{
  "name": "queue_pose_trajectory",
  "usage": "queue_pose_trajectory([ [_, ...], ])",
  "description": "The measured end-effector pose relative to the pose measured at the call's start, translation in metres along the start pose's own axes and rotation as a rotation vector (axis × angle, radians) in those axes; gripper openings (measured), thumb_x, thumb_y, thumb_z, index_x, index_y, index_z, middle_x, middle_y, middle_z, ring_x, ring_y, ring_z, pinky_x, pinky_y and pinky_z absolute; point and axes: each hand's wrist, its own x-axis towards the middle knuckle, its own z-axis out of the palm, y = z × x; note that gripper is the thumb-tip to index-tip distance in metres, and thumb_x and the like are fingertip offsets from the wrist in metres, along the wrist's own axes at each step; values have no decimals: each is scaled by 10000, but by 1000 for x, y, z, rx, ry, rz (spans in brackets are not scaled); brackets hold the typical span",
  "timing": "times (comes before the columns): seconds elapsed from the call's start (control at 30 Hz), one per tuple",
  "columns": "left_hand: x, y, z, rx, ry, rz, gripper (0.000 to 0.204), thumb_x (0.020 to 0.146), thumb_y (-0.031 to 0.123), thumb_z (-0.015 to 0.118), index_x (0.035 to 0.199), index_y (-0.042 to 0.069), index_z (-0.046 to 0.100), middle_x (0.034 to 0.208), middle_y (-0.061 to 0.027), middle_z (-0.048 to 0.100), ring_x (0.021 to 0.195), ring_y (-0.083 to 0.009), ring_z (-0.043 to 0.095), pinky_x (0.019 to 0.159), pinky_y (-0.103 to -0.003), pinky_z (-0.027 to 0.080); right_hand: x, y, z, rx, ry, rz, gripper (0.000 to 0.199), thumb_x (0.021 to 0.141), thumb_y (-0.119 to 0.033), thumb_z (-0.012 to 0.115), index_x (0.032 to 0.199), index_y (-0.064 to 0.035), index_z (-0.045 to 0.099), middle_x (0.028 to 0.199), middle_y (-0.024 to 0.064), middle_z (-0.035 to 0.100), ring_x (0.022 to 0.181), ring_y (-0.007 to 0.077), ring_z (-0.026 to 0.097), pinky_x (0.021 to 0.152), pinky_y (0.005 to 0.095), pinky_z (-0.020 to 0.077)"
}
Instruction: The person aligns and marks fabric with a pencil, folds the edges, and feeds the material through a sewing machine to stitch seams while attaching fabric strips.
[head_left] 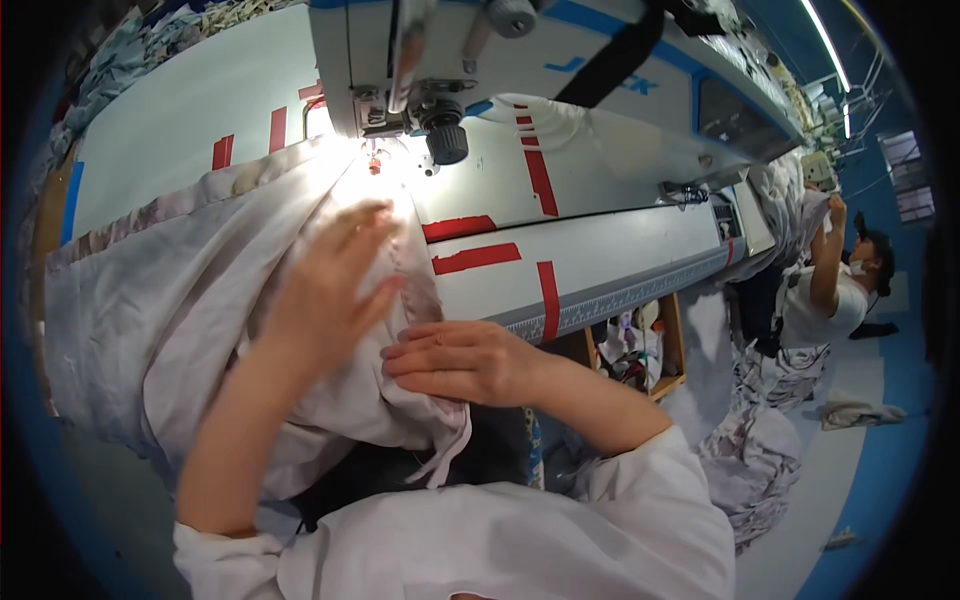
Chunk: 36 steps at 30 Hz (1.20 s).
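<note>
A large sheet of pale fabric (215, 290) lies gathered in folds at the left, with a patterned band (160, 205) along its far edge. My left hand (335, 280) is over the cloth just below the brightly lit needle area (375, 165); motion blurs it, but thumb and fingers show apart. Close to the fabric's right edge, my right hand (465, 362) rests with fingers stretched out flat on the cloth; its thumb is hidden. A narrow end of cloth (450, 445) hangs below that hand. The sewing machine (600, 95) stands over the fabric, its black knob (445, 140) near the needle.
Red tape strips (475, 258) mark the white worktable (600, 240), and a ruler strip (620, 300) runs along its front edge. Under it is an open wooden drawer (672, 350) with small items. At right are heaped fabric (750, 460) and another person (830, 290) handling cloth.
</note>
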Motion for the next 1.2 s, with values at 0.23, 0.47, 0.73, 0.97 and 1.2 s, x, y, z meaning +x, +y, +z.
queue_pose_trajectory([
  [0.23,7,-62,6,263,-14,241,496,800,183,674,1270,71,563,1313,-81,535,1307,-274,421,1094,-433,320,1,-5,-9,152,10,138,197,834,-89,624,1012,-32,689,1154,85,670,1095,246,642,950,399,526],
  [0.47,24,-75,0,237,-11,206,431,786,126,675,1211,91,604,1290,-78,529,1262,-298,431,1073,-452,332,9,7,-11,177,-11,195,226,790,-81,641,1010,-28,642,1149,86,642,1115,232,615,986,391,504],
  [0.73,43,-89,-5,145,38,357,334,736,35,696,1065,68,653,1122,-67,615,1108,-284,539,977,-414,416,18,16,-15,188,-53,225,252,816,-89,614,1062,-37,605,1177,81,614,1147,231,587,1023,388,475],
  [0.97,51,-138,-6,123,12,371,200,701,-1,668,895,44,669,901,-80,630,919,-287,584,840,-386,471,32,30,-16,209,-45,259,253,795,-70,614,1046,-37,603,1162,80,626,1134,249,600,1014,396,480],
  [1.2,61,-80,-15,241,92,131,326,759,93,648,1056,-9,558,1111,-176,527,1081,-337,515,934,-400,433,40,34,-17,204,-26,247,288,781,-16,613,1068,-10,640,1188,124,636,1157,277,599,1026,438,456],
])
